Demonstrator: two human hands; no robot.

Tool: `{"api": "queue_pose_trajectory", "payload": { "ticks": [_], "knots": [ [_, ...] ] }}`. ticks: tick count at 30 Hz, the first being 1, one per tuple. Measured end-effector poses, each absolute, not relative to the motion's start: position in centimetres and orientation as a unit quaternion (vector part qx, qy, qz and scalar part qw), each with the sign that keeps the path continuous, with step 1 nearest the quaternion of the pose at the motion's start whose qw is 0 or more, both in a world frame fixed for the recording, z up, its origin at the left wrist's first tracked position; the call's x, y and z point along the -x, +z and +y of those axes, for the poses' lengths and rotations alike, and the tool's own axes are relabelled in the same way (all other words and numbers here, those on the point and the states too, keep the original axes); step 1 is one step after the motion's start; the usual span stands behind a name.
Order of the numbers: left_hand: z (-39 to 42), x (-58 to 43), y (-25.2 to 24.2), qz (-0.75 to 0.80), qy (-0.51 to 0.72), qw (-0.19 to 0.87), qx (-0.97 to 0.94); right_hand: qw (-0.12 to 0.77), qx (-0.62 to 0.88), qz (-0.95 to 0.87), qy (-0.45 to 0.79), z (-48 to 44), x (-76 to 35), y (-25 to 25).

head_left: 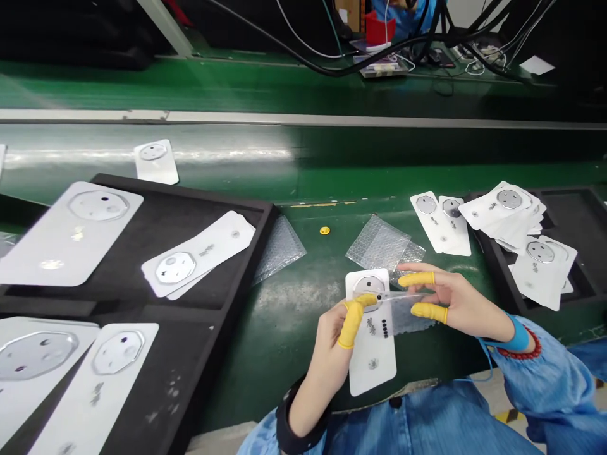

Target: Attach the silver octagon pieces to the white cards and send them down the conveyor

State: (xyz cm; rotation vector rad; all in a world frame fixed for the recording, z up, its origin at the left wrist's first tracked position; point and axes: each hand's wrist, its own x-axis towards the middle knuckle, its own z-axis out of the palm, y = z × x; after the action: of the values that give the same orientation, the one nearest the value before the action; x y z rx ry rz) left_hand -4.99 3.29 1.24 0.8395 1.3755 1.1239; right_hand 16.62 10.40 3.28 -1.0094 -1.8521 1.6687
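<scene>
A white panel (372, 363) with a round grey fitting near its top lies on the green bench before me. Above its upper part, a clear film strip (401, 296) stretches between my hands. My left hand (339, 332), with yellow finger cots, pinches the strip's left end beside a small black dot. My right hand (450, 297) has its cot-covered thumb and index finger apart; the strip's other end meets its partly hidden fingers. Several black dots show along the panel's right edge; whether they are on it or on film, I cannot tell. Bubble wrap (412, 319) lies under my right hand.
Black trays (199, 341) with white panels stand at left; another tray (588, 221) at right holds stacked panels (509, 218). Two panels (439, 221) lie beside it. Bubble bags (379, 243) and a yellow finger cot (325, 230) rest ahead. Cables (332, 66) hang beyond the rail.
</scene>
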Motion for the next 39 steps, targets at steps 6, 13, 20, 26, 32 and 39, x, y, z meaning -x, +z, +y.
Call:
{"api": "queue_pose_trajectory", "payload": {
  "ticks": [6,13,20,26,32,39],
  "knots": [
    [3.9,4.0,1.1,0.570,0.488,0.584,-0.310,0.119,0.346,-0.723,0.586,11.6,-17.3,4.0],
    [3.9,3.4,0.8,0.586,0.489,0.582,-0.279,0.231,0.382,-0.839,0.312,10.4,-15.9,4.8],
    [3.9,3.2,1.5,0.579,0.485,0.601,-0.262,0.287,0.283,-0.897,0.181,8.3,-12.4,4.1],
    [4.0,3.2,1.2,0.569,0.489,0.622,-0.224,0.287,0.169,-0.943,0.010,8.6,-11.9,2.8],
    [3.9,3.4,0.3,0.576,0.497,0.612,-0.217,0.255,0.179,-0.950,-0.024,9.0,-11.2,1.9],
    [4.6,3.7,-1.0,0.581,0.491,0.613,-0.213,0.262,0.213,-0.941,0.033,10.1,-11.2,-0.3]
  ]
}}
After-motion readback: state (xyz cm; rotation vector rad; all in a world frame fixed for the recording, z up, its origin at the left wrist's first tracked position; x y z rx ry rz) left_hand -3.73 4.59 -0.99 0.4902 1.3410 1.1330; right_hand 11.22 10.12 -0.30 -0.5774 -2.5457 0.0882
